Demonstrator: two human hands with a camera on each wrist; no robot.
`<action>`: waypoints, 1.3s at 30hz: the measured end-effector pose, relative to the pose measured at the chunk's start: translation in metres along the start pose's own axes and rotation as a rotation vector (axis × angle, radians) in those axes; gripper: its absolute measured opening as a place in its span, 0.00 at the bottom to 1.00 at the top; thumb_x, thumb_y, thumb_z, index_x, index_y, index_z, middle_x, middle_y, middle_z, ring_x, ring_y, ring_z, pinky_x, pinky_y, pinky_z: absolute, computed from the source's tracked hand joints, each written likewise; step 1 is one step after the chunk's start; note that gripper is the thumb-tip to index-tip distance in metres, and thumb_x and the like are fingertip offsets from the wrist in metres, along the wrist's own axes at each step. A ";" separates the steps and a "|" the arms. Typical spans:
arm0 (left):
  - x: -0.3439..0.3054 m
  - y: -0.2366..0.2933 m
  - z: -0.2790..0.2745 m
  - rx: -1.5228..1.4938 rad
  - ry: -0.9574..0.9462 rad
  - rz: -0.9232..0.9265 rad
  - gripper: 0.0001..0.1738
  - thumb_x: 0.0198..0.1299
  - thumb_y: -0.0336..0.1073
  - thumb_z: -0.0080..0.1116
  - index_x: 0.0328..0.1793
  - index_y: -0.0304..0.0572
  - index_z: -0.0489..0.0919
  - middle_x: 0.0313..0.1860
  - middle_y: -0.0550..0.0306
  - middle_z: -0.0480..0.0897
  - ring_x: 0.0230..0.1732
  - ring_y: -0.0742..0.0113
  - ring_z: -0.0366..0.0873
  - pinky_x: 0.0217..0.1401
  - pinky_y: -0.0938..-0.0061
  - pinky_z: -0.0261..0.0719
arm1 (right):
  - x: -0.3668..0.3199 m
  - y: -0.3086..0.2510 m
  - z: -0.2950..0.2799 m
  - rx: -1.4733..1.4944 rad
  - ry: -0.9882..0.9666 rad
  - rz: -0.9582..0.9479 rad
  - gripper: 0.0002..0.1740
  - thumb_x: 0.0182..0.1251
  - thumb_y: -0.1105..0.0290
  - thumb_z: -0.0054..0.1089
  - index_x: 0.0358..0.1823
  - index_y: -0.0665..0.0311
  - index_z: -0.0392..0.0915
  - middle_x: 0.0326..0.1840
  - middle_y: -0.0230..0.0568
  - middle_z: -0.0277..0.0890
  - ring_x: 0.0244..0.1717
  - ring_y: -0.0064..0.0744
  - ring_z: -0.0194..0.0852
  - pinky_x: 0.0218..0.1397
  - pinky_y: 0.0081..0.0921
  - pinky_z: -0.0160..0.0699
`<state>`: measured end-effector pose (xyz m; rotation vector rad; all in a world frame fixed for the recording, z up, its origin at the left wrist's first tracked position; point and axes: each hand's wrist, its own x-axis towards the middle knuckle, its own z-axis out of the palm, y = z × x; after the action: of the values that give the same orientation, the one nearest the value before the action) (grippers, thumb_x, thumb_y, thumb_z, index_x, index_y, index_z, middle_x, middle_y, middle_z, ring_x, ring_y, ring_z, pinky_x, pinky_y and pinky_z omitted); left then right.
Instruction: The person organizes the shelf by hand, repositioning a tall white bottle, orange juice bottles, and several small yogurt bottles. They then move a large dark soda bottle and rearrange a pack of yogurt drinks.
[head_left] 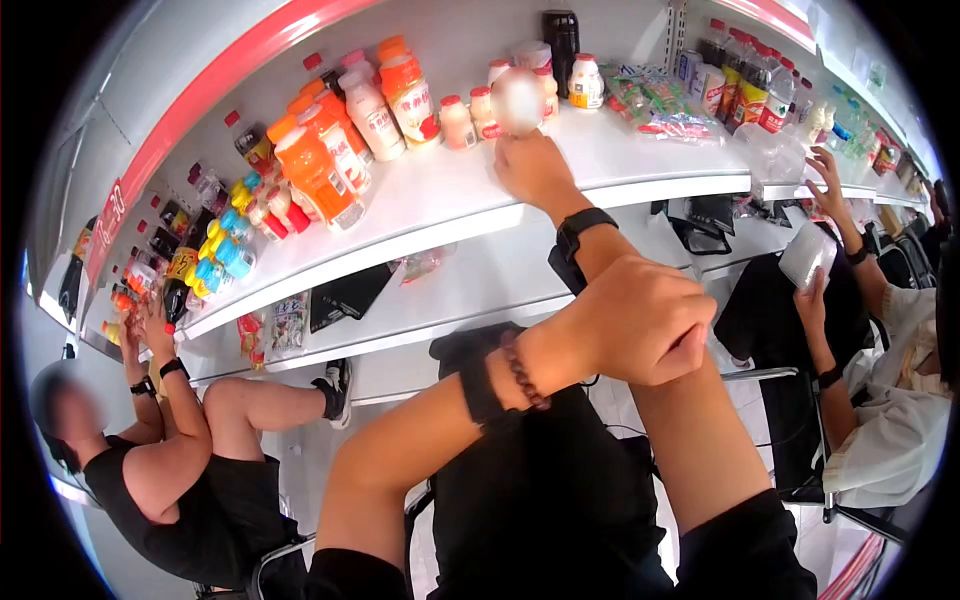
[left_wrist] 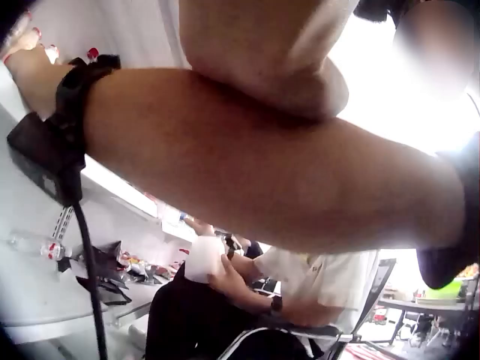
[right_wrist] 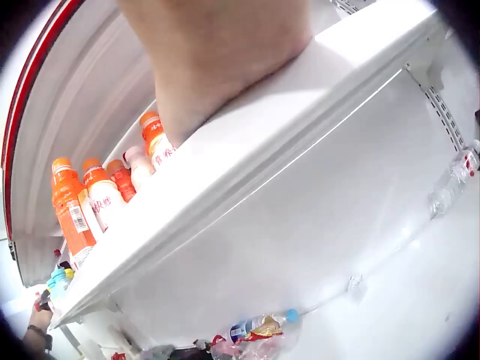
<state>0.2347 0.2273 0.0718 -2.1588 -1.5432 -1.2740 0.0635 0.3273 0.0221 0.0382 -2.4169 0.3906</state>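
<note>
My right hand reaches onto the white shelf and grips a small drink bottle, its surface blurred and its cap hidden. Pale small bottles with red caps, such as this one, stand just left of it. A rounder white bottle with a red cap is on the right. My left hand, fingers curled in, rests across my right forearm with nothing visible in it. In the left wrist view the heel of this left hand lies against the forearm. The right wrist view hides my right fingertips.
Orange-capped bottles stand in a group at left. Candy packets lie at right on the shelf. One seated person handles bottles on the left. Another holds a white package on the right.
</note>
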 end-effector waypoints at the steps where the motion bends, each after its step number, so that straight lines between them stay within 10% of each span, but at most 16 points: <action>1: 0.001 0.001 -0.002 -0.044 -0.075 -0.074 0.06 0.51 0.31 0.51 0.25 0.41 0.75 0.21 0.54 0.76 0.23 0.54 0.75 0.26 0.64 0.72 | -0.001 0.000 0.001 -0.024 0.008 -0.009 0.06 0.60 0.67 0.55 0.35 0.61 0.78 0.43 0.45 0.74 0.51 0.45 0.73 0.55 0.42 0.72; 6: 0.020 0.006 -0.019 -0.015 -0.442 -0.432 0.20 0.62 0.44 0.50 0.25 0.38 0.83 0.22 0.44 0.82 0.27 0.44 0.80 0.35 0.59 0.77 | -0.003 -0.003 0.003 -0.088 0.011 -0.037 0.10 0.61 0.65 0.55 0.40 0.62 0.77 0.46 0.45 0.74 0.53 0.45 0.72 0.54 0.42 0.71; 13: 0.043 0.035 -0.009 0.165 -0.843 -0.411 0.34 0.65 0.56 0.42 0.20 0.34 0.82 0.21 0.39 0.81 0.28 0.41 0.80 0.37 0.54 0.77 | -0.003 -0.003 0.001 -0.124 -0.062 -0.011 0.19 0.60 0.61 0.56 0.48 0.65 0.80 0.50 0.48 0.74 0.55 0.45 0.72 0.56 0.42 0.72; 25: 0.009 0.026 0.007 0.014 -0.232 -0.172 0.21 0.55 0.40 0.60 0.12 0.45 0.68 0.10 0.55 0.68 0.19 0.50 0.73 0.23 0.58 0.68 | -0.005 -0.003 0.007 -0.138 0.023 -0.018 0.12 0.60 0.64 0.56 0.42 0.62 0.78 0.46 0.45 0.74 0.52 0.44 0.73 0.53 0.42 0.72; 39: 0.010 0.011 0.000 -0.029 -0.169 -0.229 0.16 0.61 0.39 0.52 0.22 0.42 0.80 0.16 0.50 0.76 0.22 0.50 0.78 0.27 0.62 0.73 | -0.004 -0.002 0.003 -0.114 0.049 -0.053 0.08 0.61 0.65 0.56 0.37 0.60 0.78 0.42 0.44 0.74 0.49 0.44 0.74 0.51 0.42 0.73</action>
<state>0.2446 0.2287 0.0824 -2.2092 -1.8976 -1.2095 0.0647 0.3243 0.0174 0.0416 -2.3800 0.2260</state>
